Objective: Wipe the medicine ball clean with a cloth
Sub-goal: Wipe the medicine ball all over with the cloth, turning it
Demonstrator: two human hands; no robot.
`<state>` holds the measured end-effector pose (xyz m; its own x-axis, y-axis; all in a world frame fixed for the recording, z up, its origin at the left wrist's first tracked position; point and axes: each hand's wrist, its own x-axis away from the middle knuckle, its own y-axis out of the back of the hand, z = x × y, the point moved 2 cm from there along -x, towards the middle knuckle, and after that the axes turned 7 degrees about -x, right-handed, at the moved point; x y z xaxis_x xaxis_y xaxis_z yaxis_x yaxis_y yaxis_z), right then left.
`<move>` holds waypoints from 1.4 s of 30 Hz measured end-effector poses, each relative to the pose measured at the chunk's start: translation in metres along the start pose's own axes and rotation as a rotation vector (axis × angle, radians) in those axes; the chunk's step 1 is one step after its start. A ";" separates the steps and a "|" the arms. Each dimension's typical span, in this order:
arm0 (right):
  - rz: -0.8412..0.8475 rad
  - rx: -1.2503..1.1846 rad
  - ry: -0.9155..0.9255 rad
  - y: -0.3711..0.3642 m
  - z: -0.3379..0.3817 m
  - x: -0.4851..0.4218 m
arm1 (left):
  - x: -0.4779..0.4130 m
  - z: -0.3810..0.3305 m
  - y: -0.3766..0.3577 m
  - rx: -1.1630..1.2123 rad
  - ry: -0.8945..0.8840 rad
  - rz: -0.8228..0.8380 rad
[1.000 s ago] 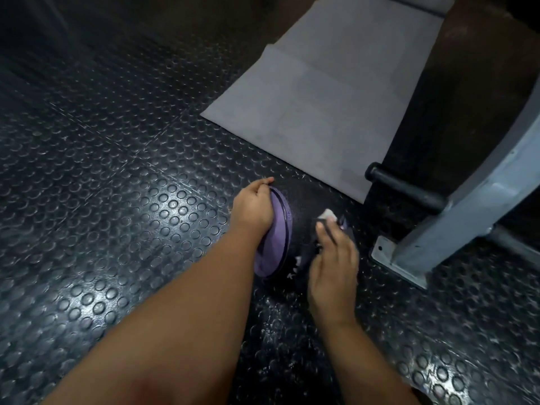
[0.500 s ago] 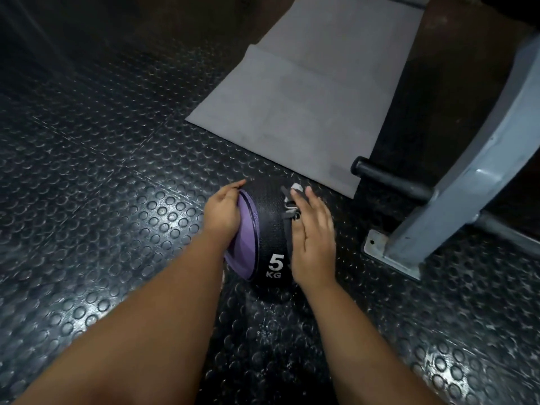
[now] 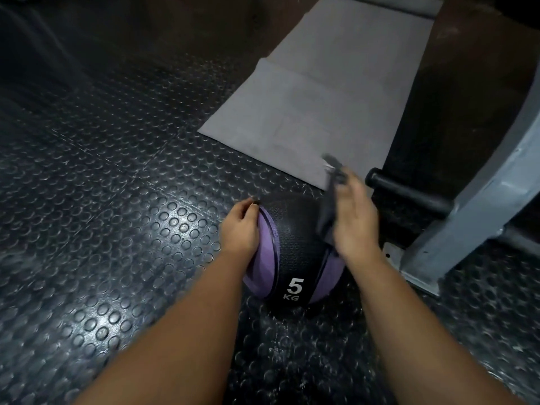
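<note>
1. Head view is showing me the medicine ball, black and purple with a white "5 KG" mark, sitting on the studded rubber floor just in front of me, between my two forearms.
2. My left hand is resting on the purple left side of the ball; the fingers are curved against it and steadying it, not clenched around anything.
3. My right hand is holding the dark cloth under its fingers and pressing it on the upper right part of the ball. One end of the cloth is sticking up past my fingertips, blurred.
4. I am judging that the wiping is going on and is not finished: the cloth is covering only one small part, and the front with the number, the left purple side and the underside on the floor are not being touched by it.
5. I cannot tell which parts are already clean, because the light is weak.
6. A grey mat is lying beyond the ball, and a grey metal frame is standing near on my right.
</note>
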<state>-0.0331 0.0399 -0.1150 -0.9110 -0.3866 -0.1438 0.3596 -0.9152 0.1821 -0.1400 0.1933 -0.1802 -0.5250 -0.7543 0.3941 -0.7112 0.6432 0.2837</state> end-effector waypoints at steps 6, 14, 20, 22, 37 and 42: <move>0.595 1.019 0.259 -0.070 -0.001 -0.003 | 0.014 -0.006 -0.007 -0.079 -0.074 -0.029; 1.016 1.169 -0.121 -0.096 -0.016 -0.077 | 0.021 -0.002 -0.007 -0.042 -0.079 -0.057; 0.942 0.953 -0.384 -0.036 -0.046 -0.088 | 0.013 0.004 -0.006 0.032 -0.031 -0.030; 0.762 0.760 -0.560 -0.020 -0.064 -0.079 | 0.010 0.006 -0.003 0.044 -0.026 -0.037; 0.622 0.618 0.114 -0.037 -0.010 -0.016 | 0.015 0.003 -0.007 0.016 -0.044 -0.030; 0.316 0.359 -0.296 0.000 -0.044 -0.030 | 0.014 0.001 -0.009 0.002 -0.036 -0.003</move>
<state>0.0029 0.0466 -0.1535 -0.8064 -0.5399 0.2414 0.5802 -0.6434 0.4994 -0.1415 0.1773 -0.1785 -0.5388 -0.7607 0.3618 -0.7137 0.6404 0.2837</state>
